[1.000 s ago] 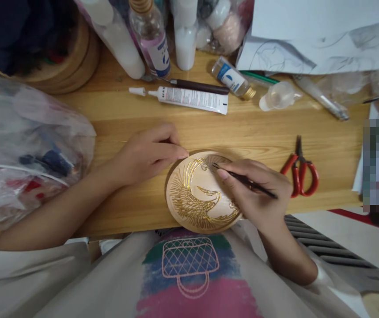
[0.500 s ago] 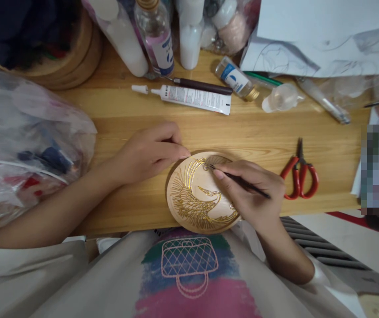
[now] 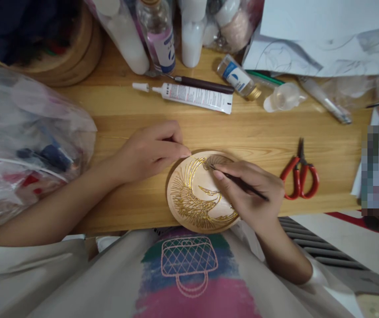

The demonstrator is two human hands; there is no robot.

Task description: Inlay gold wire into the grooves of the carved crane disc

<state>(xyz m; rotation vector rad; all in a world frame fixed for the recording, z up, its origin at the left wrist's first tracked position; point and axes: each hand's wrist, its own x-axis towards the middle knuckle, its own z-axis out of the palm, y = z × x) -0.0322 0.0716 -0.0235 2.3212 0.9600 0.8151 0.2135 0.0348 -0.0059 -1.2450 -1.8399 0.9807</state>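
A round wooden disc (image 3: pixel 202 216) with a gold wire crane design lies at the table's front edge. My right hand (image 3: pixel 254 187) is closed on a thin dark tool (image 3: pixel 247 187), its tip on the disc's upper part beside a dark patterned area. At the disc's upper left rim rests my left hand (image 3: pixel 156 152), its thumb and forefinger pressed together at the edge. Whether something is pinched between them is too small to tell.
Red-handled pliers (image 3: pixel 299 176) lie to the right. Behind are a white tube (image 3: pixel 198 98), a dark pen-like tool (image 3: pixel 206 85), small bottles (image 3: pixel 237 77) and paper sheets (image 3: pixel 328 53). Plastic bags (image 3: pixel 33 132) stand at the left.
The view has shifted very slightly. The tool in my right hand is tilted a little differently, while its tip stays at nearly the same spot. My left hand keeps its pose.
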